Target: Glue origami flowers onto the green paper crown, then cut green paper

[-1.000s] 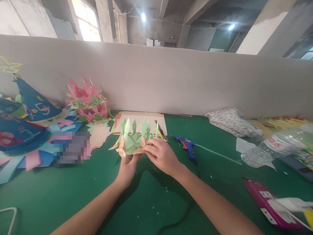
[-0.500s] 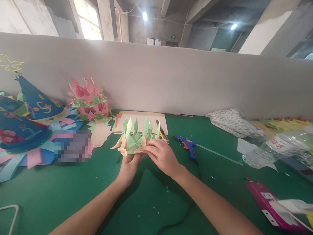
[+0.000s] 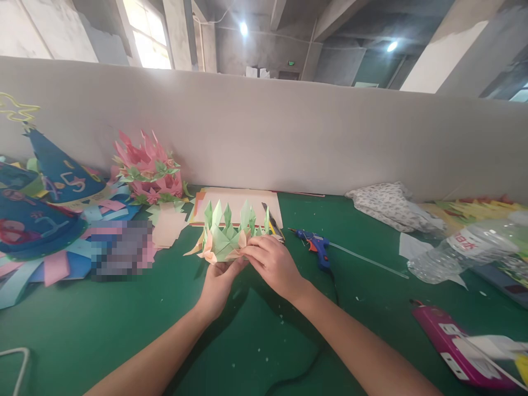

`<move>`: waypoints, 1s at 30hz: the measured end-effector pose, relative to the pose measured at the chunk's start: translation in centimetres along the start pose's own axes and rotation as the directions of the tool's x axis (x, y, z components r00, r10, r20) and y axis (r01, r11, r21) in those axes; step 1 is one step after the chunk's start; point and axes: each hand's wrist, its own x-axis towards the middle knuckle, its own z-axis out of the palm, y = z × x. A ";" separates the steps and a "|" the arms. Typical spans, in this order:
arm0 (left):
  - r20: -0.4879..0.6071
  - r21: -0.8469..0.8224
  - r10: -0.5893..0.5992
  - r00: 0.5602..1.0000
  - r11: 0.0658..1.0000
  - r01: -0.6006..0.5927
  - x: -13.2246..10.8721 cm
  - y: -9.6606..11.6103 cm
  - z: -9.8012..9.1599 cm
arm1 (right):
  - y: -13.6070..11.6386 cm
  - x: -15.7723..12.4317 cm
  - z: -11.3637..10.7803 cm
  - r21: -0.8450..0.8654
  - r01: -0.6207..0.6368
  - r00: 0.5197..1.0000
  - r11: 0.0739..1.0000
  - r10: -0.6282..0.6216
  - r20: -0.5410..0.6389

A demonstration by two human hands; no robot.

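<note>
A folded paper crown [image 3: 225, 242], pale green with pointed tips and peach paper pieces along its lower edge, is held up over the green table. My left hand [image 3: 220, 283] grips its bottom edge from below, thumb pointing right. With fingers pinched together, my right hand [image 3: 270, 261] presses a peach folded piece [image 3: 243, 242] at the crown's front right. The fingertips of my left hand are partly hidden behind the paper. Just behind the crown lie a utility knife [image 3: 271, 221] and a stack of peach paper sheets [image 3: 256, 204].
A blue glue gun [image 3: 317, 247] with a long glue stick lies to the right. Farther right are a plastic bottle [image 3: 466, 247] and a magenta power strip [image 3: 457, 346]. Pink paper crowns [image 3: 152, 165] and blue cone hats [image 3: 61, 170] stand at left. A pale partition [image 3: 309, 137] runs behind.
Almost nothing differs. Both hands keep hold of the crown in nearly the same place, and the whole view has shifted very slightly.
</note>
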 end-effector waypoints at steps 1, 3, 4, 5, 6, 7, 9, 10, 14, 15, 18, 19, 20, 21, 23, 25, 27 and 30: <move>-0.002 0.009 -0.001 1.000 1.000 0.001 0.0 0.0 0.0 | 0.0 0.0 0.0 -0.003 0.003 1.000 1.000 -0.003 0.000; -0.011 0.022 -0.006 1.000 1.000 0.007 0.0 0.1 0.1 | -0.1 0.0 0.0 -0.010 0.009 1.000 1.000 -0.009 0.000; -0.016 0.023 -0.010 1.000 1.000 0.010 0.0 0.1 0.1 | -0.1 0.0 0.0 -0.011 0.010 1.000 1.000 -0.010 -0.001; -0.017 0.023 -0.013 1.000 1.000 0.013 0.0 0.1 0.1 | -0.1 0.0 0.0 -0.012 0.010 1.000 1.000 -0.010 -0.003; -0.019 0.023 -0.012 1.000 1.000 0.012 0.0 0.1 0.1 | -0.1 0.0 0.0 -0.012 0.010 1.000 1.000 -0.010 -0.004; -0.018 0.024 -0.010 1.000 1.000 0.011 0.0 0.1 0.1 | -0.1 0.0 0.0 -0.010 0.010 1.000 1.000 -0.010 -0.007; -0.014 0.032 -0.001 1.000 0.999 0.001 0.0 0.1 0.0 | -0.1 -0.1 0.0 -0.001 0.012 1.000 1.000 -0.012 -0.014; -0.011 0.037 0.001 1.000 0.999 0.000 0.0 0.1 -0.1 | -0.2 -0.1 0.1 0.005 0.014 1.000 1.000 -0.014 -0.019; 0.004 0.050 -0.016 1.000 0.999 0.016 0.0 0.2 -0.2 | -0.2 -0.1 0.1 0.018 0.025 0.999 1.000 -0.025 -0.034; 0.005 0.046 -0.017 1.000 0.999 0.016 0.0 0.3 -0.2 | -0.2 -0.1 0.1 0.018 0.030 0.999 0.999 -0.029 -0.036; 0.004 0.019 -0.009 1.000 1.000 0.009 -0.1 0.3 -0.1 | -0.2 -0.1 0.1 0.017 0.036 0.999 0.999 -0.036 -0.033; 0.005 0.009 -0.009 1.000 1.000 0.009 -0.1 0.3 -0.1 | -0.2 -0.1 0.1 0.017 0.038 0.999 0.999 -0.037 -0.029; 0.007 0.004 -0.012 1.000 1.000 0.012 -0.1 0.3 0.0 | -0.2 -0.1 0.1 0.016 0.039 0.999 0.999 -0.039 -0.025; 0.012 0.002 -0.017 1.000 1.000 0.017 -0.1 0.3 0.0 | -0.3 -0.1 0.0 0.014 0.042 0.999 0.999 -0.042 -0.020; 0.023 0.006 -0.032 0.999 0.999 0.032 -0.1 0.3 0.0 | -0.3 0.0 -0.1 0.008 0.049 0.999 0.999 -0.049 -0.015; 0.033 0.007 -0.040 0.999 0.999 0.040 -0.2 0.4 0.0 | -0.3 0.0 -0.2 0.007 0.048 0.999 0.999 -0.048 -0.014; 0.035 0.002 -0.036 0.999 0.999 0.036 -0.2 0.4 0.0 | -0.4 0.1 -0.2 0.009 0.045 0.999 0.999 -0.044 -0.013; 0.022 0.009 -0.037 0.999 0.999 0.037 -0.2 0.6 0.1 | -0.4 0.1 -0.2 0.004 0.052 0.999 0.999 -0.052 -0.012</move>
